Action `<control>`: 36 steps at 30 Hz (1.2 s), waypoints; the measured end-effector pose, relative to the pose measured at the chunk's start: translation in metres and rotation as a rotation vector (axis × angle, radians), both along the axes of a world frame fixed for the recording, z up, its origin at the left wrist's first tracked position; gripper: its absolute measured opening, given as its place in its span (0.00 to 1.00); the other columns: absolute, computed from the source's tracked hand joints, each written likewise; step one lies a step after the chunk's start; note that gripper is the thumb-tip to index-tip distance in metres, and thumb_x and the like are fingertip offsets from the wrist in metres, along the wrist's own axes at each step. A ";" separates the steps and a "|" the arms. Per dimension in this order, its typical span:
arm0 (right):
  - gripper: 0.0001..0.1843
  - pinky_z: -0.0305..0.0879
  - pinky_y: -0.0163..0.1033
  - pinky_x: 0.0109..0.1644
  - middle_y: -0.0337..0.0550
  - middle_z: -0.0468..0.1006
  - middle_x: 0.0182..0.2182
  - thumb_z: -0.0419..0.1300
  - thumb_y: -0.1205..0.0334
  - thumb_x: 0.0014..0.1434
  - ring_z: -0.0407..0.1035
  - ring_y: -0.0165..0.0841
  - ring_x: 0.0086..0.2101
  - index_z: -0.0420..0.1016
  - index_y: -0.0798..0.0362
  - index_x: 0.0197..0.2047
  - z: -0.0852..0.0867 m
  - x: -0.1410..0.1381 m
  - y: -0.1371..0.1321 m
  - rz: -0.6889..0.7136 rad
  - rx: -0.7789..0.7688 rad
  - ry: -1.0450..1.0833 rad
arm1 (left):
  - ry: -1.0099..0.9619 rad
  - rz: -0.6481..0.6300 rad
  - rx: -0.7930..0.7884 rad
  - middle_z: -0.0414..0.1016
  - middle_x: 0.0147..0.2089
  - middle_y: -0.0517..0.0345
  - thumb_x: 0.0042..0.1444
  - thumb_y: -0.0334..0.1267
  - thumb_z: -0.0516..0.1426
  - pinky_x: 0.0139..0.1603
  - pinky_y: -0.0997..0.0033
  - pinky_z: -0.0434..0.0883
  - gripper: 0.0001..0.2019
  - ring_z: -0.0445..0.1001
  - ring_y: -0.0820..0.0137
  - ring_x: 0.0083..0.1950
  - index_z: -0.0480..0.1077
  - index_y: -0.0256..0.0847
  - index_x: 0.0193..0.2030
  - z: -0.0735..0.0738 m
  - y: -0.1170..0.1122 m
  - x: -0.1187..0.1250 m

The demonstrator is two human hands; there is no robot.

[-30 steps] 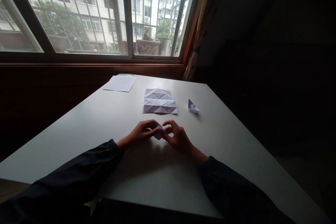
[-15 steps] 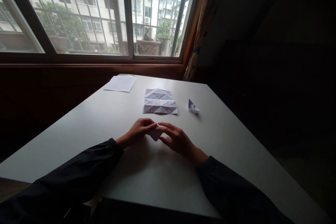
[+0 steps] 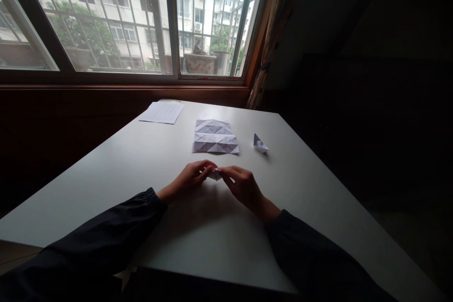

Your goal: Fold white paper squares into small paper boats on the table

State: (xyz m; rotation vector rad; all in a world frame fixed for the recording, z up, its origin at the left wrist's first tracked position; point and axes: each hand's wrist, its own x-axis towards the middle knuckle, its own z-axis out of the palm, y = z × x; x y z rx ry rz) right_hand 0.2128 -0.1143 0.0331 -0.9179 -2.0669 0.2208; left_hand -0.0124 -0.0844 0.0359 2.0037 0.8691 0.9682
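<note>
Between my two hands is a small piece of folded white paper (image 3: 215, 175), held just above the table and partly covered by fingers. My left hand (image 3: 191, 174) pinches its left side between thumb and fingers. On the other side, my right hand (image 3: 244, 186) grips the paper with bent fingers and thumb. Beyond the hands lies a creased paper sheet (image 3: 215, 137) with a pattern of raised triangular folds. To its right stands a little folded paper boat (image 3: 261, 144) with a pointed peak.
The white table (image 3: 212, 240) fills the middle of the view. Several written sheets (image 3: 163, 112) lie near its far left edge. A barred window (image 3: 116, 23) is behind the table, with a tied curtain (image 3: 264, 71) at its right. The right side is dark.
The folded paper has been turned and now shows less of its face. My right fingers have closed from loosely spread to a pinch on it.
</note>
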 end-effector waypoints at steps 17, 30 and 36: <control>0.08 0.70 0.38 0.36 0.45 0.82 0.38 0.57 0.59 0.70 0.77 0.35 0.32 0.76 0.49 0.46 0.003 -0.003 -0.005 -0.042 -0.035 -0.156 | 0.058 0.007 0.187 0.79 0.41 0.50 0.64 0.45 0.61 0.36 0.72 0.78 0.12 0.80 0.68 0.40 0.79 0.38 0.42 0.008 -0.006 -0.002; 0.14 0.82 0.46 0.42 0.46 0.80 0.43 0.58 0.53 0.64 0.80 0.38 0.38 0.80 0.53 0.43 -0.014 0.007 0.013 0.051 -0.555 0.630 | -0.360 0.031 -0.328 0.76 0.52 0.49 0.60 0.42 0.62 0.49 0.60 0.81 0.10 0.78 0.62 0.52 0.72 0.38 0.44 -0.002 0.006 -0.007; 0.19 0.82 0.51 0.47 0.47 0.81 0.43 0.64 0.45 0.62 0.80 0.41 0.41 0.79 0.53 0.44 -0.012 0.004 0.010 0.095 -0.606 0.617 | -0.150 -0.020 -0.242 0.75 0.56 0.46 0.64 0.42 0.55 0.47 0.66 0.80 0.12 0.76 0.59 0.56 0.77 0.38 0.42 -0.004 0.011 -0.011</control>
